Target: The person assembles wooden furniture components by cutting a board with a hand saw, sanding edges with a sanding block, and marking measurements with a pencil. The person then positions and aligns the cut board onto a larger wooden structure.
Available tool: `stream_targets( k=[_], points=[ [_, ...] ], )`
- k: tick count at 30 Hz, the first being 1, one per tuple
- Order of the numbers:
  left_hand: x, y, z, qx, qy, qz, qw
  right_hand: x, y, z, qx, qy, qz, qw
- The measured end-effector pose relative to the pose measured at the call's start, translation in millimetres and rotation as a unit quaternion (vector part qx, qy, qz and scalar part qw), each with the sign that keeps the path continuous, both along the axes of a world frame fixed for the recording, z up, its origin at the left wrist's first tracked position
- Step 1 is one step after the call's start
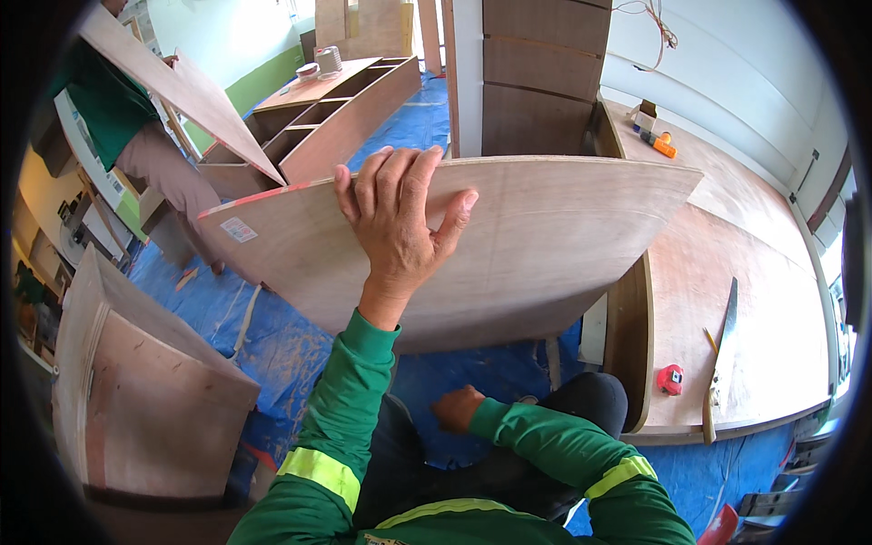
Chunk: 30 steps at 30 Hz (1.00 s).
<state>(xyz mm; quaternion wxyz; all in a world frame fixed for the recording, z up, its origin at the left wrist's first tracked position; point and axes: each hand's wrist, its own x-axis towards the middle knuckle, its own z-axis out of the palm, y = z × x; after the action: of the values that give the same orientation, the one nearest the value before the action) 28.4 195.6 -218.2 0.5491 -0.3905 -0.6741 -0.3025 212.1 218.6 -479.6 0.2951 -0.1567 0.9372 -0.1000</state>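
A large plywood sheet (509, 236) stands on edge before me, with a small white label near its left end. My left hand (400, 213) is laid against its upper part. The fingertips reach over the top edge and the thumb is spread to the right, steadying the sheet. Low between my knees is my right hand (457, 409), curled into a loose fist and apart from the sheet. No object shows in it, and its fingers are partly turned out of sight. The sheet's lower part hangs in shade above a blue tarp (272, 345).
At right, a plywood-topped cabinet (699, 245) carries a handsaw (724, 345), a red tape measure (670, 380) and an orange tool (658, 143). Curved plywood pieces (163, 391) stand at left. Another person (150, 136) handles a board (195, 95) beside a compartmented cabinet frame (350, 127).
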Motion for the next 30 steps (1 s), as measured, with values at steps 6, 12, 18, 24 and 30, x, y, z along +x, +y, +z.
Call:
stream_targets(
  k=[6, 12, 18, 24, 30],
  points=[
    [-1.8, 0.1, -1.6, -0.009, 0.003, 0.010, 1.000, 2.1, -1.4, 5.9, -0.019, 0.026, -0.018, 0.999],
    [-3.4, -1.2, -0.4, -0.002, 0.006, 0.004, 1.000, 2.2, -2.2, 23.3, -0.024, 0.020, -0.006, 0.999],
    [-1.2, 2.2, -0.2, 0.008, -0.001, -0.002, 1.000, 6.6, 1.7, 13.8, 0.003, 0.001, 0.007, 1.000],
    [-1.9, -0.1, 0.0, 0.003, 0.004, -0.001, 1.000, 3.6, 1.4, 7.8, -0.014, 0.018, 0.007, 1.000],
    [-3.0, -7.0, -1.4, -0.001, -0.001, 0.001, 1.000, 0.9, -6.3, 18.7, -0.018, 0.009, 0.012, 1.000]
  ],
)
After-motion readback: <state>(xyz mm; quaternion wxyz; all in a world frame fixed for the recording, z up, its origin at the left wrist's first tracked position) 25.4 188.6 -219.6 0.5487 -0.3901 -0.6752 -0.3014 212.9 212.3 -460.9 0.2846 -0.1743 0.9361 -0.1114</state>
